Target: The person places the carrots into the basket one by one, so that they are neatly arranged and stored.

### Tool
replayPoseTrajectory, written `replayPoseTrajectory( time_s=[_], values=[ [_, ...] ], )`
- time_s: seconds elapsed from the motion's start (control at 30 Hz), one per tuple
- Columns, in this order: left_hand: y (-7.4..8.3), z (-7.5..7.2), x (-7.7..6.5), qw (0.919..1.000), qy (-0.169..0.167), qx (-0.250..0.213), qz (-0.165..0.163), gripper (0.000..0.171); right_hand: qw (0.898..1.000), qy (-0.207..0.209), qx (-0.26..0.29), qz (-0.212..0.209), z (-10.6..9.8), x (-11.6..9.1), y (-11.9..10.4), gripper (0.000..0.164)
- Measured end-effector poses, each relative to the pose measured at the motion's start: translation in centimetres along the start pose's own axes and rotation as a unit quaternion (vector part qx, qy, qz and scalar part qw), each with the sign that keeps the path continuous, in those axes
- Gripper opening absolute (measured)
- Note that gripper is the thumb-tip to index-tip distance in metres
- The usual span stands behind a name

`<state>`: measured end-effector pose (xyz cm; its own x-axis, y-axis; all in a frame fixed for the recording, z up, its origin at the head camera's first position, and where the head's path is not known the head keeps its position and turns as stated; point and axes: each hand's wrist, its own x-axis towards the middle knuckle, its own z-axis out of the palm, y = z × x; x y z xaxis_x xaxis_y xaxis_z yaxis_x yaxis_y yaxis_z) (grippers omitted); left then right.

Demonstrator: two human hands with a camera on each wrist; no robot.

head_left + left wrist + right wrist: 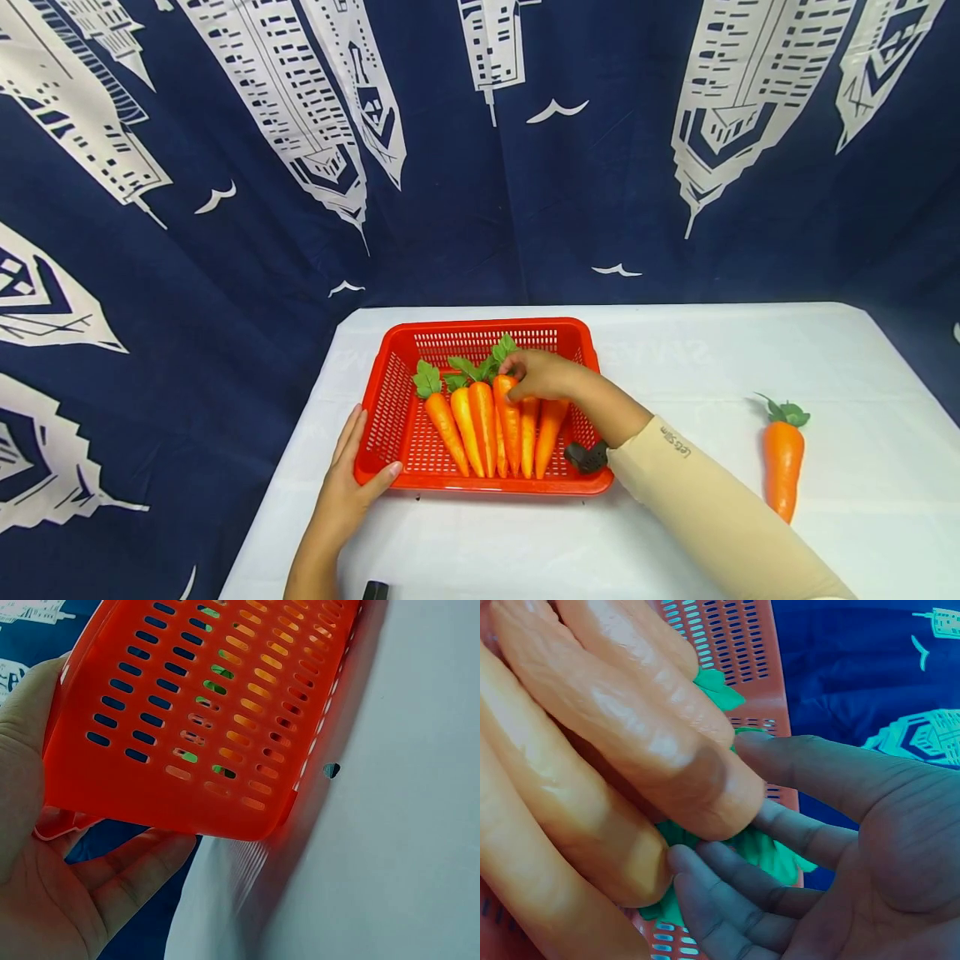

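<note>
A red plastic basket [480, 325] with slotted walls holds several toy carrots [446, 429] with green leafy tops, lying side by side. My left hand [347, 492] grips the basket's near left corner, thumb over the rim and fingers along the outside. In the left wrist view the left hand [67, 877] is wrapped about that corner. Over the carrots, my right hand [546, 375] pinches the thick leafy end of one orange carrot [508, 429]. The right wrist view shows thumb and index finger [802, 829] on either side of that end; its leaves are partly hidden.
A lone carrot [783, 467] with leaves lies on the white tabletop [675, 392] to the right. A black wrist camera [585, 457] on the right wrist overlaps the basket's near right corner. A dark blue patterned cloth [450, 233] hangs behind the table.
</note>
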<state>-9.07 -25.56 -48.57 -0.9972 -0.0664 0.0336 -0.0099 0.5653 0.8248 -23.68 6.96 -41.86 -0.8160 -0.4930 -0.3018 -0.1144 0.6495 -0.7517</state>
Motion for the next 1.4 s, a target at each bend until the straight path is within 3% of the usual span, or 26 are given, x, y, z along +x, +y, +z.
replayPoseTrajectory(
  time_s=[0.33,0.53,0.8,1.1,1.4],
  values=[
    [0.0,0.0,0.1,0.9999,-0.003,-0.011,0.000,0.096,0.999,-0.012,-0.028,0.016,-1.1,-0.9,0.2,0.047],
    [0.1,0.0,0.1,1.0000,-0.004,-0.008,-0.002,0.096,0.999,0.032,0.023,-0.030,-2.1,-2.1,0.7,0.048],
    [0.0,0.0,0.0,1.0000,-0.004,-0.005,-0.004,0.095,0.988,0.091,0.085,-0.090,-3.8,-4.1,1.6,0.050],
    [-0.2,-0.1,0.1,1.0000,-0.001,-0.002,-0.002,0.095,0.979,0.173,0.077,-0.079,-5.6,-6.8,3.0,0.041],
    [-0.1,0.1,0.1,1.0000,-0.002,0.002,0.000,0.095,0.973,0.220,0.058,-0.043,-8.1,-11.2,5.8,0.052]
  ],
)
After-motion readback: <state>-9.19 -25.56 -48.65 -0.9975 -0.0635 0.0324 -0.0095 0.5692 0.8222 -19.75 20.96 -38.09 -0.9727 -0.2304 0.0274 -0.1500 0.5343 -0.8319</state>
